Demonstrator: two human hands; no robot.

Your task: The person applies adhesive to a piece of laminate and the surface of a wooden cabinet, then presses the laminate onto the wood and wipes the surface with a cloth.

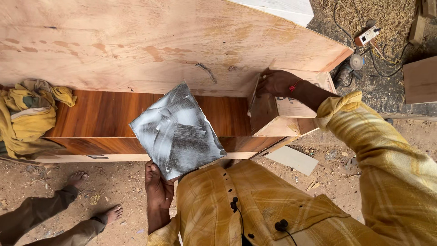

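Far left of the cabinet (136, 118): yellow cloth (27, 114) heaped on its end. Below that, on the dirt, two bare feet (95, 196) of another person. In front of the cabinet: left hand (158, 189) closed on the lower edge of a dark panel (176, 131) smeared with white, tilted over the brown top. Right of the panel: right hand (274, 82) clasped over the top edge of a small box (282, 111), fingers probably curled behind. Behind the cabinet: large plywood sheet (159, 41). Far right: grinder (351, 64) among cables.
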